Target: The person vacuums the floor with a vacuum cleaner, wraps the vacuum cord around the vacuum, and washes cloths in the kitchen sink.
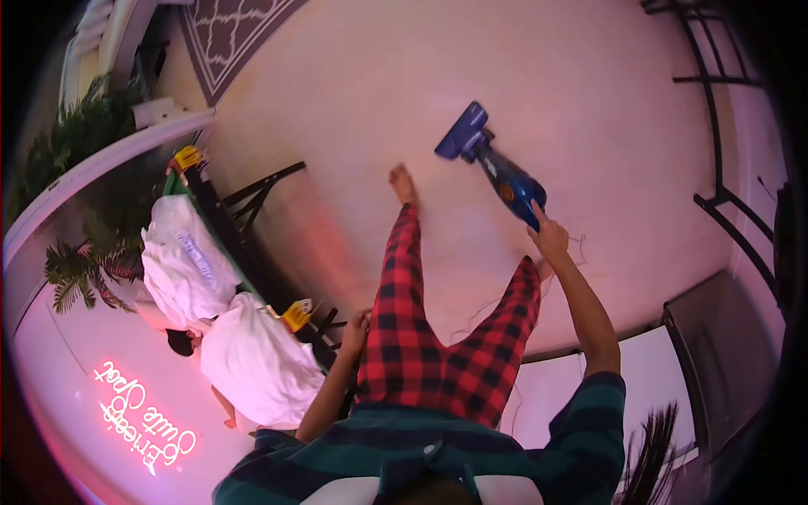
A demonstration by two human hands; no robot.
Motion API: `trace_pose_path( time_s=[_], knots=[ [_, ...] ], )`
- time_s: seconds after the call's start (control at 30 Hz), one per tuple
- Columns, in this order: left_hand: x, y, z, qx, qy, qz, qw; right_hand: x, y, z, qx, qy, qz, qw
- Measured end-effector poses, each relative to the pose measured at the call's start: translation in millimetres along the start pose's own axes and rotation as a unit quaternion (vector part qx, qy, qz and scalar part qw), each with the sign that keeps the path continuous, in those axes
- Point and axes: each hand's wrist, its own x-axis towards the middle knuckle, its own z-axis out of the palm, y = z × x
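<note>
A blue and black stick vacuum cleaner [507,179] lies at a slant over the pale floor, its wide flat head [462,131] pointing to the upper left. My right hand [549,236] is closed round the handle end at its lower right. On the other side, my left hand [357,330] is beside the red and black checked trouser leg, near the dark edge of the table; its fingers are partly hidden, and I cannot make out whether it holds anything. A thin cord [581,246] shows near the right hand.
A green-edged table [220,225] with yellow clamp-like pieces stands at left. Beyond it are two people in white shirts [261,362], plants [93,236] and a neon sign [145,417]. A patterned rug [227,42] is at top left, black metal frames [715,143] at right.
</note>
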Motion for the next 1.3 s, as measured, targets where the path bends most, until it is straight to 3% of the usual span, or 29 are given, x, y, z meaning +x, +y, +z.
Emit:
trace_pose_path(
  time_s=[0.1, 0.23, 0.33, 0.57, 0.7, 0.8, 0.93, 1.03, 1.17, 1.3],
  knots=[
    [29, 14, -92, -0.132, -0.043, 0.022, 0.99, 45, -123, -12, 0.001, -0.019, 0.049, 0.999],
    [48, 46, -202, -0.144, 0.038, 0.083, 0.985, 132, -246, -23, 0.022, -0.012, 0.054, 0.998],
    [61, 65, -251, -0.189, 0.099, 0.027, 0.977, 196, -315, -41, -0.014, 0.014, 0.023, 1.0],
    [101, 115, -251, -0.16, -0.027, 0.028, 0.986, 341, -403, -84, -0.042, 0.022, -0.096, 0.994],
    [137, 161, -275, -0.035, 0.047, 0.121, 0.991, 407, -474, -121, -0.088, -0.057, -0.101, 0.989],
    [166, 191, -313, -0.086, 0.085, 0.123, 0.985, 442, -515, -127, -0.108, -0.049, -0.167, 0.979],
    [179, 195, -335, -0.244, 0.044, 0.071, 0.966, 476, -584, -127, -0.169, -0.091, -0.174, 0.966],
    [184, 198, -350, -0.203, 0.001, 0.096, 0.974, 484, -626, -122, -0.214, -0.109, -0.216, 0.946],
    [190, 216, -371, -0.274, 0.013, 0.053, 0.96, 505, -685, -100, -0.29, -0.116, -0.305, 0.9],
    [200, 226, -382, -0.281, 0.083, 0.071, 0.953, 503, -742, -51, -0.314, -0.142, -0.325, 0.881]
  ],
)
